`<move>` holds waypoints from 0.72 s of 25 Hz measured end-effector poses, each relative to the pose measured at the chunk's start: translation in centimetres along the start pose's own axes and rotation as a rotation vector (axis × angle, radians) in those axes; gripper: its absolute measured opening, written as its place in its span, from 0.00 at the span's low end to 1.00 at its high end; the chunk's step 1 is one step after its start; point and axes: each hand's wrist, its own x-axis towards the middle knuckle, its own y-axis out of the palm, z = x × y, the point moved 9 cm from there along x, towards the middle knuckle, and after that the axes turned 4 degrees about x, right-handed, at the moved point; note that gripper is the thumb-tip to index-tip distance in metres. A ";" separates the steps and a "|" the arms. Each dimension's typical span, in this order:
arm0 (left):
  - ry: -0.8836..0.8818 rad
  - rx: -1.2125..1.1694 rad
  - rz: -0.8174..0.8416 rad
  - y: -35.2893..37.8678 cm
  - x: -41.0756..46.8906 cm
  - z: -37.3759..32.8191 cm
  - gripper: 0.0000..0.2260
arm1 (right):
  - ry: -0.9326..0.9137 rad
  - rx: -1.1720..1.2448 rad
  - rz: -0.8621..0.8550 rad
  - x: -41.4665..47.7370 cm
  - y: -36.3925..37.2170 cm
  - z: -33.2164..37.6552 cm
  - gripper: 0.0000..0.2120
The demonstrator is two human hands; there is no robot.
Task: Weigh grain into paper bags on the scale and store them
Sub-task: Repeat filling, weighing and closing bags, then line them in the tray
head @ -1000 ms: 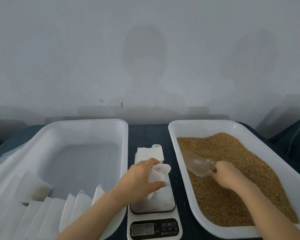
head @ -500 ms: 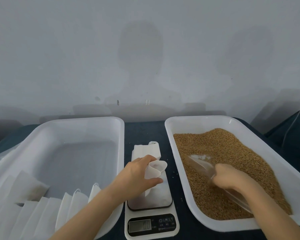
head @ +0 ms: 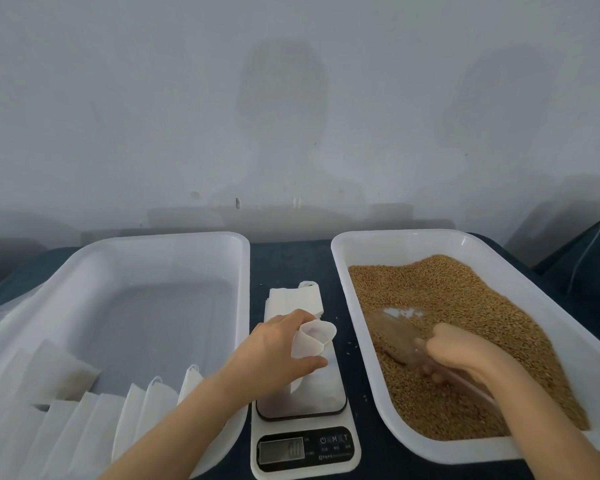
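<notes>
Pinching paper bag (head: 314,341), left hand (head: 274,351); right hand (head: 465,351) gripping scoop (head: 395,336).

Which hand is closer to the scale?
Left. The left hand holds a paper bag above the scale; the right hand grips a scoop in the grain tray beside it.

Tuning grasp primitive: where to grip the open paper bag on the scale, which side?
Pinch the paper bag just below its mouth, from the left as the left hand does; it stands upright on the scale, with the scoop to its right.
</notes>
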 end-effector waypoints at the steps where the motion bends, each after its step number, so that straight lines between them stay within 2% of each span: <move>1: -0.002 0.003 0.001 0.0 0.0 0.0 0.25 | 0.002 0.005 -0.023 0.1 -0.2 -0.1 0.18; 6: 0.000 0.010 0.001 0.0 -0.1 0.0 0.25 | -0.041 -0.120 -0.098 0.3 -0.6 0.2 0.18; 13: -0.008 0.014 0.007 0.2 0.1 0.2 0.26 | -0.081 -0.138 -0.134 0.2 -1.0 0.3 0.14; 18: -0.002 0.035 0.007 0.2 0.0 0.2 0.27 | -0.108 -0.169 -0.223 -0.1 -2.0 0.6 0.14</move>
